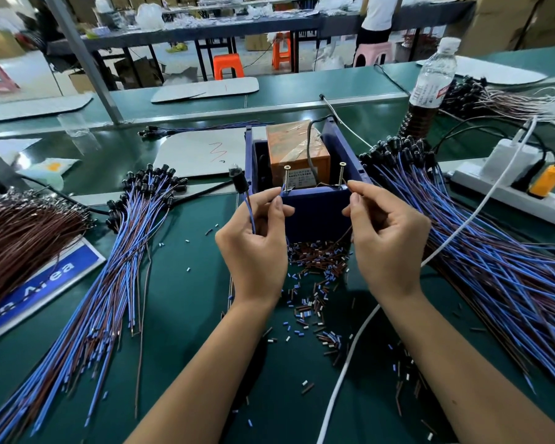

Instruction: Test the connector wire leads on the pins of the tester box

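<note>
Both bare forearms reach in over green bench mat (180,309). L hand (253,241) fingers curled, pinching blue wire lead (250,216) of black round connector (237,179), lead tip at L screw pin (286,177). R hand (388,238) curled, pinching thin brown lead (345,233) near R screw pin (341,174). Dark blue plastic tester box (314,213) just beyond hands, w/ orange block (297,152) inside. Stripped insulation bits (314,267) scattered beneath.

Blue sign (29,288) at the left edge of the frame reads "Area"; its other letters are cut off.
</note>
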Motion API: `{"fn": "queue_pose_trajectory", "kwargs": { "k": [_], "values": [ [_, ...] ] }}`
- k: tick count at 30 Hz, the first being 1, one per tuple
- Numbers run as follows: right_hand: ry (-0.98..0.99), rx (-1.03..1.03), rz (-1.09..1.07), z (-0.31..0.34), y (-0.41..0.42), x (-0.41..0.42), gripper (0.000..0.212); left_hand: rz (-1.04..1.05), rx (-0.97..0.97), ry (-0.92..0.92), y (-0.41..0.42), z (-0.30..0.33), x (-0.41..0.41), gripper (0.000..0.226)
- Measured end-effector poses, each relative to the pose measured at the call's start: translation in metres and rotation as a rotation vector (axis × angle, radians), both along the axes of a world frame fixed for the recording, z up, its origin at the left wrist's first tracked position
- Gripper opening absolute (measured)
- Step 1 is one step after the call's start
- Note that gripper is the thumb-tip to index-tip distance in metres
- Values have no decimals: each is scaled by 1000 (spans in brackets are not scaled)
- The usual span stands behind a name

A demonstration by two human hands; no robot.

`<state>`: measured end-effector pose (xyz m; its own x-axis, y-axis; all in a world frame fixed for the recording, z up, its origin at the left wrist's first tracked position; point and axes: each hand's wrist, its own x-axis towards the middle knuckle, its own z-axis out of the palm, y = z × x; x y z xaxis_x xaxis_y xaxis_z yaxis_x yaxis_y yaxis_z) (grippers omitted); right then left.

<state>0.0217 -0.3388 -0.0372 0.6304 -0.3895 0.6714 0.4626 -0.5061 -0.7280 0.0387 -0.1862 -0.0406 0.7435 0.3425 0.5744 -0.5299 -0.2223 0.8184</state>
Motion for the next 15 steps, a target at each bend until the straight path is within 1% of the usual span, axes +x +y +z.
{"fn": "queue_pose_trajectory", "kwargs": {
  "k": [15],
  "values": [
    [4, 4, 25, -2, -1, 0, 19, -4, 8, -23, 1, 0, -1, 12]
  ]
}}
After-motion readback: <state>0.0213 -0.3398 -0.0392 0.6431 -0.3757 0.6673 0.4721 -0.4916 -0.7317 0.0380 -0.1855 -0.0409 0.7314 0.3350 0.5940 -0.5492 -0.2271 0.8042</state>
